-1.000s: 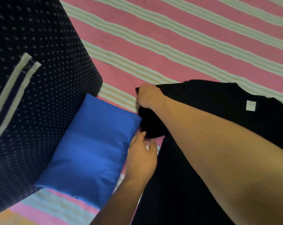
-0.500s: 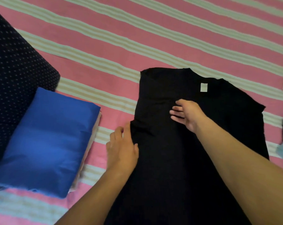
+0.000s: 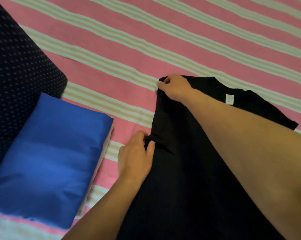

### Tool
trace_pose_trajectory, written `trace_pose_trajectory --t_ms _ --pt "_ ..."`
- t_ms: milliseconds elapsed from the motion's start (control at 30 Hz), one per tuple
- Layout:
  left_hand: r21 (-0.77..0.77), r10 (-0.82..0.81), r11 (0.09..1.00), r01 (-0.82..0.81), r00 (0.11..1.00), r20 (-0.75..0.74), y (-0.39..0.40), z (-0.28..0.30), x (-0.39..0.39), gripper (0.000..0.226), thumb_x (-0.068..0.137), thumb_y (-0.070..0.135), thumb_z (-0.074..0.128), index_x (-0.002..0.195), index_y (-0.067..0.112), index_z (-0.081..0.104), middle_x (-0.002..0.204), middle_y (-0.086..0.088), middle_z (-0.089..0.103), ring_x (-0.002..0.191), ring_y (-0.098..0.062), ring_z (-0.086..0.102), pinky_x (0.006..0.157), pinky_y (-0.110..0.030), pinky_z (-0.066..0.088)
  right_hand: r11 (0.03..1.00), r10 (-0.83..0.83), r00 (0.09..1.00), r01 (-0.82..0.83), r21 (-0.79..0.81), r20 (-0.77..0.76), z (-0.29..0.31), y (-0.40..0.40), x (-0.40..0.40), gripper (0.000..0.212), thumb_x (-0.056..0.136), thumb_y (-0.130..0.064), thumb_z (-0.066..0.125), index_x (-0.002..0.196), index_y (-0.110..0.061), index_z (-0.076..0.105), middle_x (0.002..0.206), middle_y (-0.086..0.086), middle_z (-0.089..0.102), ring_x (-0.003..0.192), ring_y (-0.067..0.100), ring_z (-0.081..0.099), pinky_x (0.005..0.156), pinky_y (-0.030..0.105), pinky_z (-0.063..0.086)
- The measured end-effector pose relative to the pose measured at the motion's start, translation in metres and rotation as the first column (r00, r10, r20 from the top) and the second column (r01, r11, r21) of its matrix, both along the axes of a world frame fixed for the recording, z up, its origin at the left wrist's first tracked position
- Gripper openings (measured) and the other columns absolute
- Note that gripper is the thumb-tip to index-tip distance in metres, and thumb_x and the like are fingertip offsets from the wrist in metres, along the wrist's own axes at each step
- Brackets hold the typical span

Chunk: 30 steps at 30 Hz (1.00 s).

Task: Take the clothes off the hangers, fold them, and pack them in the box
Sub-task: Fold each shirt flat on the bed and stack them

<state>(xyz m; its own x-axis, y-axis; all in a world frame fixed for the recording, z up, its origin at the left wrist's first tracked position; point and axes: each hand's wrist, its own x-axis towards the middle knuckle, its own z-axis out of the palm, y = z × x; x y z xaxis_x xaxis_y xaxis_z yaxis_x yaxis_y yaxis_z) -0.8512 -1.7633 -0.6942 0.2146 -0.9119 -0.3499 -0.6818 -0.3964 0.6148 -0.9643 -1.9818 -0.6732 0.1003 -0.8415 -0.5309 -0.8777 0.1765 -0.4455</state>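
Left hand: The person's left hand (image 3: 136,153), nearest the camera, pinches a small bunch of cloth on the folded left edge of the black T-shirt (image 3: 189,170), thumb and fingers closed on the fabric.
Black T-shirt: The garment lies flat on the striped sheet (image 3: 146,40), running from under the left hand's thumb side away to the neckline beyond the right wrist; its left side appears already turned inward, leaving a straight edge between the two hands.
Right hand: Farther out, the right hand (image 3: 174,87) grips the top left corner of the shirt at the shoulder, fingers curled over the cloth.
White label: A small white label (image 3: 229,99) shows at the neck, just past the right wrist.
Blue bundle: A blue folded bundle (image 3: 56,153) sits beside the left hand on its outer side, apart from the shirt, resting against a dark dotted fabric mass (image 3: 16,66).
Box: Not identifiable with certainty in this view.
Step in hand: Folding, by appearances; the shirt is off any hanger and the first lengthwise fold is being trued up.
Next move: Likely calls for smoothing this edge, then bringing the opposite sleeve across, keeping both folded edges parallel before halving the length.
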Motion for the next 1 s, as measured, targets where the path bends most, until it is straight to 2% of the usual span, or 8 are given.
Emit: trace_pose_trajectory --t_ms 167,300,367,467,600,833,900,1000 --pt "0.045 0.072 0.996 -0.071 0.997 -0.025 -0.001 -0.009 0.011 0.015 0.100 0.028 0.053 0.085 0.025 0.051 0.072 0.005 0.057 0.068 -0.019 0.059 0.068 -0.046 0.055 0.987 -0.160 0.985 0.160 0.008 0.069 -0.013 -0.026 0.021 0.018 0.091 -0.023 0.072 0.085 -0.008 0.064 0.096 0.012 0.068 0.090 0.028 0.064 0.090 0.045 0.056" --pt "0.131 0.207 0.971 -0.199 0.977 -0.052 -0.005 -0.007 0.013 0.020 0.102 0.033 0.050 0.085 0.023 0.047 0.072 0.002 0.059 0.068 -0.020 0.059 0.067 -0.046 0.054 0.961 -0.263 0.953 0.272 -0.043 0.151 -0.034 -0.027 0.022 0.032 0.088 -0.030 0.074 0.072 -0.022 0.048 0.082 0.002 0.058 0.088 0.030 0.064 0.089 0.049 0.055" --pt "0.134 0.171 0.977 -0.166 0.985 -0.024 -0.006 -0.004 0.011 0.015 0.103 0.040 0.049 0.098 0.025 0.047 0.082 0.006 0.064 0.077 -0.019 0.063 0.072 -0.045 0.055 0.960 -0.184 0.982 0.187 -0.206 0.032 -0.035 -0.017 0.025 0.025 0.087 -0.040 0.071 0.084 -0.024 0.053 0.093 0.000 0.060 0.095 0.026 0.060 0.091 0.046 0.051" --pt "0.173 0.166 0.972 -0.156 0.985 -0.044 0.006 0.003 0.014 0.028 0.100 0.049 0.051 0.115 0.026 0.047 0.085 0.010 0.063 0.084 -0.017 0.063 0.077 -0.043 0.054 0.779 -0.056 0.980 -0.077 -0.623 -0.192 -0.026 0.010 0.034 0.034 0.092 -0.041 0.063 0.111 -0.014 0.054 0.107 0.004 0.054 0.091 0.019 0.050 0.077 0.036 0.047" --pt "0.277 0.180 0.945 -0.171 0.984 -0.008 0.059 0.008 0.033 0.023 0.096 0.053 0.057 0.106 0.032 0.054 0.073 0.013 0.060 0.077 -0.014 0.062 0.075 -0.037 0.053 0.968 -0.242 0.965 0.233 -0.098 -0.099 -0.032 0.042 0.055 0.066 0.094 -0.048 0.057 0.142 -0.012 0.031 0.123 0.007 0.045 0.086 0.020 0.046 0.067 0.036 0.042" --pt "0.458 0.142 0.879 -0.131 0.990 0.011 0.176 0.021 0.047 0.030 0.089 0.045 0.070 0.082 0.029 0.046 0.070 0.007 0.059 0.066 -0.007 0.056 0.060 -0.026 0.042 0.931 -0.364 0.931 0.363 0.033 0.011 -0.037 0.028 0.045 0.073 0.096 -0.006 0.056 0.153 -0.004 0.011 0.133 0.012 0.050 0.103 0.025 0.057 0.078 0.033 0.052" --pt "0.491 0.134 0.862 -0.127 0.991 0.022 0.202 0.026 0.045 0.025 0.089 0.042 0.068 0.086 0.026 0.049 0.076 0.009 0.062 0.073 -0.012 0.060 0.065 -0.031 0.046 0.881 -0.465 0.872 0.439 0.178 0.154 -0.024 0.022 0.027 0.070 0.095 -0.007 0.062 0.153 -0.003 0.024 0.129 0.008 0.054 0.110 0.025 0.059 0.081 0.031 0.058" --pt "0.461 0.138 0.875 -0.148 0.989 0.054 0.235 0.036 0.032 0.022 0.088 0.030 0.067 0.081 0.027 0.047 0.074 0.011 0.057 0.075 -0.021 0.062 0.065 -0.038 0.046 0.793 -0.608 0.719 0.528 0.304 0.337 0.003 0.028 -0.011 0.044 0.093 -0.005 0.064 0.135 -0.006 0.051 0.111 0.009 0.060 0.097 0.022 0.062 0.062 0.029 0.060"
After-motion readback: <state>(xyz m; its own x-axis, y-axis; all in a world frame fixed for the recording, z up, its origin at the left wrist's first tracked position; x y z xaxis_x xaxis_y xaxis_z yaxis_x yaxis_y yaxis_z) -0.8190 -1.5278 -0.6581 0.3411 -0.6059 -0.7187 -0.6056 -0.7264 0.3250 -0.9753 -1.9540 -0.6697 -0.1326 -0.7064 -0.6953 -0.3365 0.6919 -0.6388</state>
